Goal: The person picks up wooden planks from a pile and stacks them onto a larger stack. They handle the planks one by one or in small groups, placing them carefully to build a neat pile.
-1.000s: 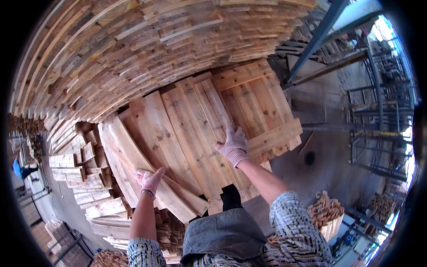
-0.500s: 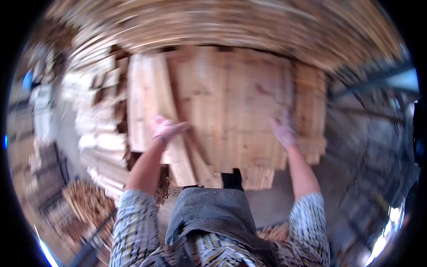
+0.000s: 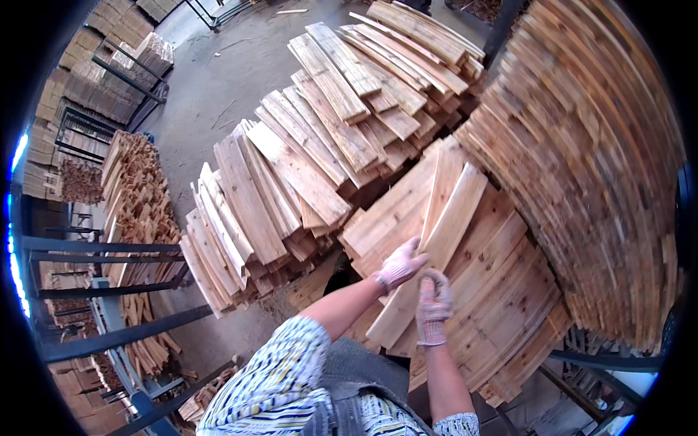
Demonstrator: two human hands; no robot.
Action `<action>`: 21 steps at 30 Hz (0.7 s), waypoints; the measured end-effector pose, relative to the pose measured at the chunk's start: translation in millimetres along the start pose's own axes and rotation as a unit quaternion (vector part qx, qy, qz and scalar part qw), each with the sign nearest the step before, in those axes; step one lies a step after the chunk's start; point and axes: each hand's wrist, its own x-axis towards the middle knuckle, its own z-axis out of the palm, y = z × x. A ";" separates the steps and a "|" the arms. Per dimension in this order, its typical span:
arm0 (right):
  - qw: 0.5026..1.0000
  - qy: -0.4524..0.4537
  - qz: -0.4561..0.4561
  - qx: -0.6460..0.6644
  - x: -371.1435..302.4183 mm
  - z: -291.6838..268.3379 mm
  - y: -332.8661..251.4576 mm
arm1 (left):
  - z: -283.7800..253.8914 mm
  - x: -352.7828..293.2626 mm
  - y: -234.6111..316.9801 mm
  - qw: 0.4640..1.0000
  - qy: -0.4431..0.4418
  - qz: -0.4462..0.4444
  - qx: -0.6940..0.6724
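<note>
While the loose board (image 3: 463, 207) lies aslant on the wider layer of boards (image 3: 502, 254) before you, you seem to be mid-handling. Your left hand (image 3: 402, 263) touches its left edge; your right hand (image 3: 434, 301), fingers curled, is at its right. Whether either truly grasps it can't be told. Your next move likely calls for a sure hold. Leftward, offcuts (image 3: 142, 185) lie heaped by a dark rack (image 3: 109, 247).

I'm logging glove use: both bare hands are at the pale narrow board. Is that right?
No, they are not bare: the head view shows gloves on both the left hand and the right hand at the pale narrow board.
</note>
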 end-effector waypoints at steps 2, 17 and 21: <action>0.989 -0.096 0.051 -0.099 24.5 35.5 -17.6 | -36.6 3.3 -37.2 0.991 0.122 0.052 -0.022; 0.932 0.127 0.336 0.050 290.1 215.8 38.5 | -214.1 68.3 -65.9 0.909 0.170 -0.367 -0.096; 0.932 0.091 0.336 0.099 256.4 224.4 12.5 | -230.7 41.0 -72.7 0.927 0.177 -0.307 -0.125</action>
